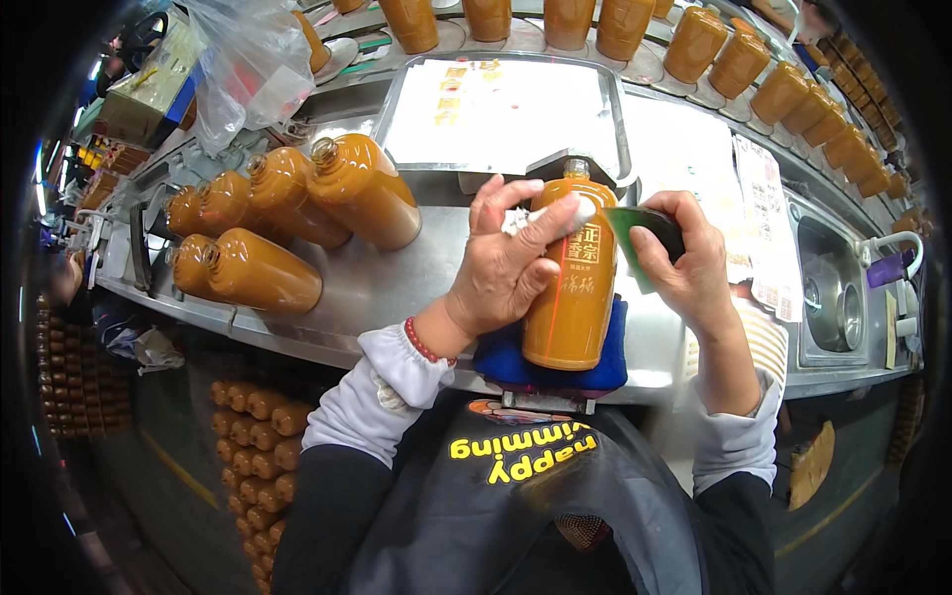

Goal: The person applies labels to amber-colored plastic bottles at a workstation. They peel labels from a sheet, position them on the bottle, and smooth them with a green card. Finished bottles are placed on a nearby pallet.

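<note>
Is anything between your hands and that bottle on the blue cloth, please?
Nothing visible: the left hand lies on the bottle, a white scrap under its fingers. The right hand, holding a green-edged tool, is beside it.

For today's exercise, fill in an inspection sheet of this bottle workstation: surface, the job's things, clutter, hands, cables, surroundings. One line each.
Surface: steel counter, shiny, with a blue pad at its front edge.
Job's things: amber bottle lying on the pad, white label on it.
Clutter: five like bottles lying at left; plastic bag above them.
Hands: left hand presses the label; right hand holds a green scraper by the bottle.
Cables: nothing seen.
Surroundings: bottle row along the far conveyor; more bottles stacked under the counter.
</note>
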Available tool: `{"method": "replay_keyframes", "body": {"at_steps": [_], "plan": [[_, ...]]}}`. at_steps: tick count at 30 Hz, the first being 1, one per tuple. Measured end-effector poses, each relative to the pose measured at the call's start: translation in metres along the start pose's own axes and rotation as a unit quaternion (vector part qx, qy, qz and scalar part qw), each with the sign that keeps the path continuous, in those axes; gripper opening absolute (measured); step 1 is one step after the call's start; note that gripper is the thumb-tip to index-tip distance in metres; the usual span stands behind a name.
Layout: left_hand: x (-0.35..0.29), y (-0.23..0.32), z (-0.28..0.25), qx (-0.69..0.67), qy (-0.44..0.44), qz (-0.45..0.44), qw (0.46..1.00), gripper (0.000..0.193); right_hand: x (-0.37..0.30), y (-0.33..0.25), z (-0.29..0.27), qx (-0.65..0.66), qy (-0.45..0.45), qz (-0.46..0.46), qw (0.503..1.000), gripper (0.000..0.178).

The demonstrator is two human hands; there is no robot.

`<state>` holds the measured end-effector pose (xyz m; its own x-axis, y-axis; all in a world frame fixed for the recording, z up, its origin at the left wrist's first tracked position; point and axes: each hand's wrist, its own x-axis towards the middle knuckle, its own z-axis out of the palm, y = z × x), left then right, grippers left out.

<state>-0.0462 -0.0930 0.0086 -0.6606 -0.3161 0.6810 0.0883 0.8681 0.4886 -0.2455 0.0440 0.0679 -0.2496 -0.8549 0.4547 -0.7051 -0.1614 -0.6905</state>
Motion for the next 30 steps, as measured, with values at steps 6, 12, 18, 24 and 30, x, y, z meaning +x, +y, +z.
{"method": "replay_keyframes", "body": {"at_steps": [6, 12, 18, 24, 30], "plan": [[-0.005, -0.004, 0.002, -0.029, 0.050, -0.089, 0.994, 0.068, 0.025, -0.038, -0.003, -0.161, -0.143, -0.273, 0.938, 0.019], [-0.010, -0.005, 0.009, -0.149, 0.095, -0.149, 0.973, 0.068, 0.085, -0.018, 0.008, -0.140, -0.138, -0.172, 0.965, 0.014], [0.011, -0.004, -0.012, 0.011, -0.026, 0.004, 1.000, 0.067, 0.033, 0.003, -0.003, -0.074, 0.006, -0.144, 0.987, 0.017], [-0.001, 0.024, -0.008, 0.092, -0.084, 0.096, 0.988, 0.059, 0.011, 0.004, -0.005, -0.036, 0.017, -0.104, 0.994, 0.019], [-0.079, 0.058, -0.011, 0.054, -0.004, -0.016, 0.998, 0.074, -0.004, -0.032, 0.006, -0.153, -0.094, -0.272, 0.945, 0.023]]}}
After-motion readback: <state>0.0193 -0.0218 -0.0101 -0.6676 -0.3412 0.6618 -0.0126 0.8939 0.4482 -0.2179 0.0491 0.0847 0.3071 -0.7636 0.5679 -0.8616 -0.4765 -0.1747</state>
